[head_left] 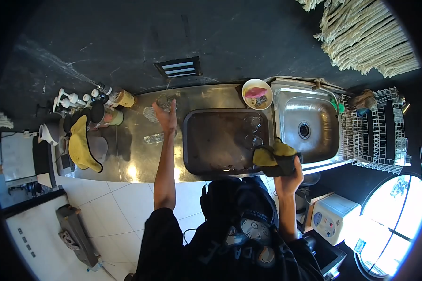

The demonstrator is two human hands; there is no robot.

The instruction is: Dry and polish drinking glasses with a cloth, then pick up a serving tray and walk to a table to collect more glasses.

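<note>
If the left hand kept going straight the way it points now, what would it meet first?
The left hand already grips a clear glass at its fingertips. Past that, probably the dark wall behind the steel counter; depth is hard to judge.

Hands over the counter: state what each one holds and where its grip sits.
The left hand holds a clear glass, grip around its lower body. The right hand holds a bunched yellow and dark cloth from below.
</note>
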